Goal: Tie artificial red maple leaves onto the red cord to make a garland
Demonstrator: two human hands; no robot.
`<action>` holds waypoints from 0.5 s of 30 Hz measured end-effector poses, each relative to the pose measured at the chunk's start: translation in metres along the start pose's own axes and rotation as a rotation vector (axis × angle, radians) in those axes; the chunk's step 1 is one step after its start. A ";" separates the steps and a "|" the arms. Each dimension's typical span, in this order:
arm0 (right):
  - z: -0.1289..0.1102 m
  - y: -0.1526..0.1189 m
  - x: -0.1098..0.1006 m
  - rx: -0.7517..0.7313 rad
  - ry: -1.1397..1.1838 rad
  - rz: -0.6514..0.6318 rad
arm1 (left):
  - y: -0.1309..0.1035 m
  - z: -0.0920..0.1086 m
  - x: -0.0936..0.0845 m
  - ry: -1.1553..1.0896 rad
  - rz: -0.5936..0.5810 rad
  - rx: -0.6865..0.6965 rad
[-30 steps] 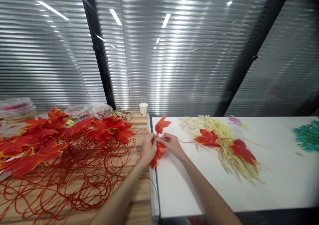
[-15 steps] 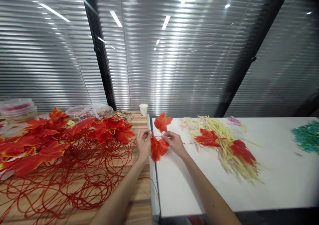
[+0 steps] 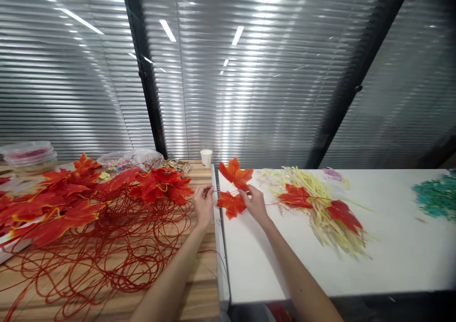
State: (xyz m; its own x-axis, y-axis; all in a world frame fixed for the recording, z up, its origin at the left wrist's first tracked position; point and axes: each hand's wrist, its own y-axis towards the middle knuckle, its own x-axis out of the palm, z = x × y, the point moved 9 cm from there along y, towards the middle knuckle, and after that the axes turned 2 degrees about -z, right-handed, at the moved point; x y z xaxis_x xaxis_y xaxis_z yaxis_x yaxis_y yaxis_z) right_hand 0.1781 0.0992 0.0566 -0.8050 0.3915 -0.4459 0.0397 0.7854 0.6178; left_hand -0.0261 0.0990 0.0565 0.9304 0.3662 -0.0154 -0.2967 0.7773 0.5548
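My left hand (image 3: 203, 203) pinches a thin red cord above the seam between the two tabletops. Across from it, my right hand (image 3: 255, 202) is closed at the inner edges of two artificial maple leaves, where the cord meets them. The upper orange-red maple leaf (image 3: 235, 172) points away from me, and the lower maple leaf (image 3: 232, 205) hangs toward me. Rightward the cord runs on to another red maple leaf (image 3: 295, 196) and a darker maple leaf (image 3: 344, 214). My fingertips partly hide the exact hold on cord and stems.
A tangle of red cord (image 3: 142, 250) and piled maple leaves (image 3: 64, 203) cover the wooden table at left. A paper cup (image 3: 206, 157) stands at the back. Yellow strips (image 3: 320, 227) lie on the white table (image 3: 260, 269), with a teal bundle (image 3: 436, 196) far right.
My right hand has shifted slightly right and up along with the two leaves, which have turned. My left hand still pinches the cord, a little farther from the leaves.
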 end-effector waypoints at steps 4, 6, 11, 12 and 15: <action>-0.011 -0.006 0.014 -0.065 -0.088 -0.043 | 0.000 -0.001 0.001 0.023 -0.022 0.026; -0.020 -0.008 0.019 -0.094 -0.118 -0.070 | 0.001 -0.001 0.001 0.053 -0.037 0.040; -0.033 -0.018 0.018 -0.116 -0.125 -0.122 | 0.003 -0.003 0.000 0.102 -0.052 0.047; -0.033 -0.021 0.014 -0.118 -0.129 -0.132 | 0.004 -0.003 0.001 0.102 -0.066 0.046; -0.020 -0.030 -0.010 -0.096 -0.155 -0.145 | 0.001 0.000 0.011 0.118 -0.152 0.066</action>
State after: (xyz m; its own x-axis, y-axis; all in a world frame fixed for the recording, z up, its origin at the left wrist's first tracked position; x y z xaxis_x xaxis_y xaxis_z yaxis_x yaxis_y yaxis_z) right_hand 0.1733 0.0623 0.0558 -0.6971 0.3525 -0.6243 -0.1325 0.7924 0.5954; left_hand -0.0165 0.1041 0.0568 0.9305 0.3081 -0.1984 -0.1367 0.7942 0.5921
